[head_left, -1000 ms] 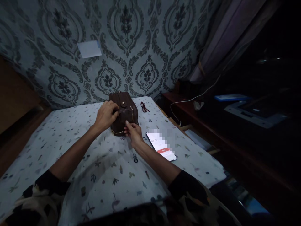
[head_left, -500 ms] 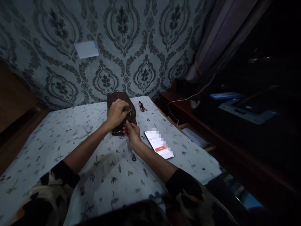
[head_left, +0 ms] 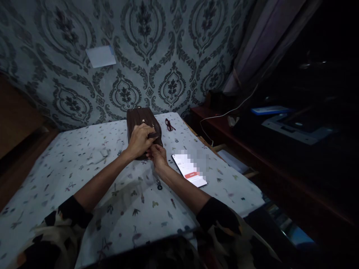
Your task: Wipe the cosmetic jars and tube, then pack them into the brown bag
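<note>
A brown bag (head_left: 136, 116) with brass-coloured fittings lies near the far edge of the cloth-covered table. My left hand (head_left: 140, 141) rests over its near part, fingers curled round a dark strap or handle (head_left: 153, 135) of the bag. Just below and to the right, my right hand (head_left: 157, 154) is pinched at the bag's near end, along its zipper edge. The small piece between those fingertips is mostly hidden. Both hands touch the bag and almost meet.
Right of my right forearm lies a lit phone (head_left: 189, 172). Red-framed glasses (head_left: 169, 125) sit beyond it. A small black ring-shaped item (head_left: 159, 185) is near my right wrist. The patterned wall (head_left: 151, 80) stands close behind the bag; a white cable (head_left: 224, 116) hangs at right.
My left hand has slid slightly down toward the near end of the bag, uncovering a metal fitting on its top. The right hand stays pinched at about the same spot.
</note>
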`<action>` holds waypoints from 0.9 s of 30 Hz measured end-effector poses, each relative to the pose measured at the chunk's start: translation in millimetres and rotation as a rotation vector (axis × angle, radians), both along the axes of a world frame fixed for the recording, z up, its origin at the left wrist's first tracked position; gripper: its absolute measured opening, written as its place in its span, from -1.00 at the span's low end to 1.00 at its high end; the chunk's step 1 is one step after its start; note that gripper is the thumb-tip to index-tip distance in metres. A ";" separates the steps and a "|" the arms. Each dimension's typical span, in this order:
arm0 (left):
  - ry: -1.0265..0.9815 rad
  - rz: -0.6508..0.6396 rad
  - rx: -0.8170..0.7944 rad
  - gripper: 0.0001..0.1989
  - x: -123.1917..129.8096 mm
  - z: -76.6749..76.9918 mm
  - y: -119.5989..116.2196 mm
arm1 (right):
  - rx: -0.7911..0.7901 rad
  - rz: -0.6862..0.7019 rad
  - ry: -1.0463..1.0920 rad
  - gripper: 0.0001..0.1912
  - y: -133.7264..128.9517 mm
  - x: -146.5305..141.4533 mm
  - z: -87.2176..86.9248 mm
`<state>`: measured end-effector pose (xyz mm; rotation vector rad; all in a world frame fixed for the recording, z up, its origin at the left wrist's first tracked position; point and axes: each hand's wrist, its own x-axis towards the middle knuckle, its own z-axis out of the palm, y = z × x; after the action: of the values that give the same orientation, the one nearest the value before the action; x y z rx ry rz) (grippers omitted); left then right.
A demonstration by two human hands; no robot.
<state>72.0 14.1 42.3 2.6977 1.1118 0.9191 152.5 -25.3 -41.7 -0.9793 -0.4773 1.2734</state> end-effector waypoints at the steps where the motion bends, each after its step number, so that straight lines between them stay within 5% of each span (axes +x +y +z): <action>1: -0.006 -0.016 0.004 -0.88 -3.5 1.1 1.9 | -0.001 0.004 -0.004 -0.68 -1.0 0.5 0.7; 6: 0.003 0.002 0.094 -0.63 -37.3 11.3 18.9 | -0.006 0.028 -0.035 -0.68 -6.1 0.9 5.6; 10: 0.055 0.113 0.122 -0.83 -55.1 13.0 23.1 | -0.017 0.029 -0.060 -0.64 -4.4 -3.2 7.4; 16: 0.025 0.227 0.181 -0.91 -47.7 7.8 13.4 | -0.048 0.014 -0.084 -0.62 1.9 -6.3 7.8; 27: -0.176 0.192 -0.087 -0.85 -50.8 5.4 9.0 | -0.039 0.010 -0.086 -0.62 5.4 -7.5 7.3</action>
<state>21.2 23.1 47.6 2.4199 1.3539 1.0842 145.0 -19.8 -34.4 -1.0693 -0.5264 1.2572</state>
